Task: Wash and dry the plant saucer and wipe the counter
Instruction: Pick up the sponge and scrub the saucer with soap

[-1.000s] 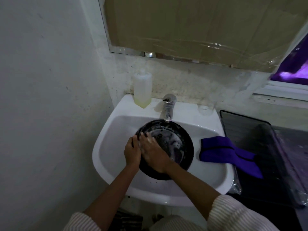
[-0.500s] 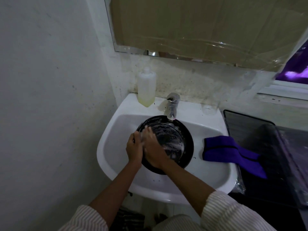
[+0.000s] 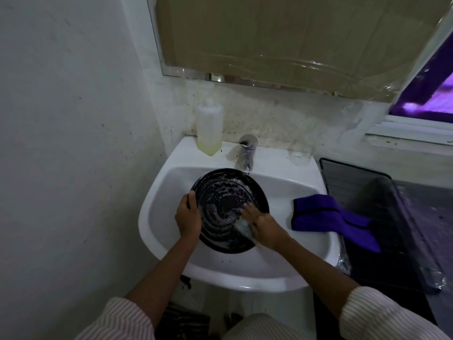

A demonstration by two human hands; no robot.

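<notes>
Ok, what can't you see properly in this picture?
All in the head view:
- The pale scrubber: mostly under the right hand, which is motion-blurred, so its grip is unclear.
- The saucer: foam covers its surface; the left hand hides part of the rim.
- The tap: too dim to tell whether water runs.
- The mirror: cardboard covers it.
</notes>
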